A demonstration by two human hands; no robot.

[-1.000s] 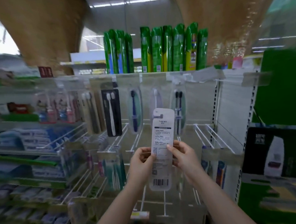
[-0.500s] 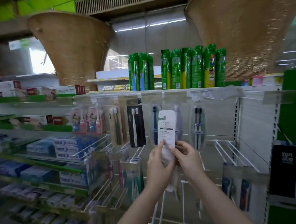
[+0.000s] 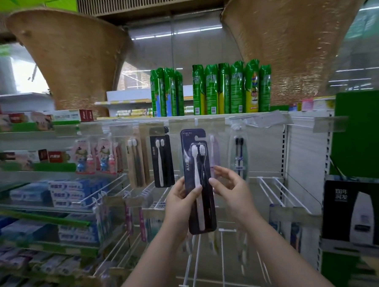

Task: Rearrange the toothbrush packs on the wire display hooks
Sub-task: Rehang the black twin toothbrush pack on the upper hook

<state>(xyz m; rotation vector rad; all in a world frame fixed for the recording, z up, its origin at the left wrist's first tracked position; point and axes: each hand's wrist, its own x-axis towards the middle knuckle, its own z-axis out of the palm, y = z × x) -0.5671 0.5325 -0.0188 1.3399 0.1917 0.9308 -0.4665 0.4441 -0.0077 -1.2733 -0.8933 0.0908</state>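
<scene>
Left hand grips the dark, flat, rectangular plastic-and-card toothbrush pack by its lower left edge: thumb across the front, fingers behind. Right hand sits just beside the pack's right edge, fingers loosely spread and relaxed, holding nothing; contact of the fingertips with the edge cannot be determined. Pack is upright, front side to the camera, showing one white and one dark brush, hook cut-out at its top right. Held in mid-air in front of the top row of display hooks, not hung on any.

Behind it, same row: a pale lilac toothbrush pack, mostly covered by the held one. To the left, a hanging black card pack with a white brush, then a tan card pack with dark brushes. To the right, a clear oval blister pack with dark brushes. White wire display hooks project bare at the right. Tall green spray cans stand on the top shelf. Blue-and-white toothpaste boxes stacked on the left shelf.
</scene>
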